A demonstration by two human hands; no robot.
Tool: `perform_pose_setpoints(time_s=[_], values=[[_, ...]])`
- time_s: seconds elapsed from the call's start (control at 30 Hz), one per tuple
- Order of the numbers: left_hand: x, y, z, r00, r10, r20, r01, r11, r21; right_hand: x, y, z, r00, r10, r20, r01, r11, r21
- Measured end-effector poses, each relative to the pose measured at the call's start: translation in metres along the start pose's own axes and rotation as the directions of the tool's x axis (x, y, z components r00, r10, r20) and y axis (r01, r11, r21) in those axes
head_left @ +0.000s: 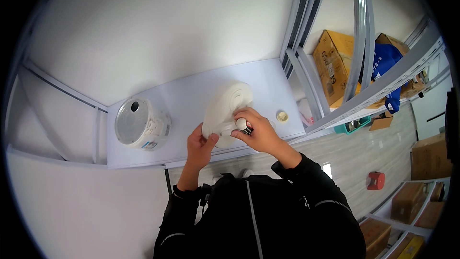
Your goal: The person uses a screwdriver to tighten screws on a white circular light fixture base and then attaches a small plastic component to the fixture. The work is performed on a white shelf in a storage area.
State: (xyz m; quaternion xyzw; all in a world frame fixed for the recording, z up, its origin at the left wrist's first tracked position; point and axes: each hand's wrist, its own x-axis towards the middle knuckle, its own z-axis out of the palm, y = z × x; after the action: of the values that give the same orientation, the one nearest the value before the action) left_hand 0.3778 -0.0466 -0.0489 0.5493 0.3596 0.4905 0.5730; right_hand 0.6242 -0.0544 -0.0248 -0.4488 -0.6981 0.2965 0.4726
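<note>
A cream-white rounded plastic vessel (220,105) with concentric rings on one end lies tilted on the white tabletop in front of me. My left hand (200,145) grips its near edge, thumb on top. Close beside it, my right hand (258,132) has its fingers wrapped round a small cylinder with a white rounded end (242,123) and a dark, patterned side. The cylinder sits against or just above the vessel's near part; I cannot tell whether they touch. To the right lies a small round, pale-yellow item (282,116).
A white lidded bucket (143,124) stands on the table's left part. The tabletop (268,79) meets a white wall, with grey metal frame posts (299,24) at the right. Beyond are shelved cardboard boxes (330,64), blue cloth (387,62), a teal crate (353,125) and a red stool (376,180).
</note>
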Motion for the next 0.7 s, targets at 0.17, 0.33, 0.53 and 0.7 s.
perform_pose_setpoints(time_s=[0.17, 0.33, 0.53, 0.7], values=[[-0.003, 0.01, 0.002, 0.999, 0.03, 0.035, -0.03, 1.0, -0.009, 0.004, -0.001, -0.005, 0.994, 0.046, 0.096, -0.044, 0.999, -0.027], [-0.004, 0.004, -0.004, 0.999, 0.029, 0.043, -0.029, 1.0, -0.01, 0.004, 0.001, -0.001, 0.994, 0.043, 0.096, -0.036, 0.997, -0.07], [-0.004, -0.008, -0.012, 0.999, 0.027, 0.047, -0.024, 0.998, -0.062, 0.003, -0.003, 0.002, 0.996, 0.05, 0.072, -0.045, 0.996, -0.077], [-0.007, -0.012, -0.012, 0.999, 0.025, 0.038, -0.02, 0.994, -0.112, 0.007, -0.003, 0.002, 0.994, 0.025, 0.11, -0.013, 0.994, -0.105]])
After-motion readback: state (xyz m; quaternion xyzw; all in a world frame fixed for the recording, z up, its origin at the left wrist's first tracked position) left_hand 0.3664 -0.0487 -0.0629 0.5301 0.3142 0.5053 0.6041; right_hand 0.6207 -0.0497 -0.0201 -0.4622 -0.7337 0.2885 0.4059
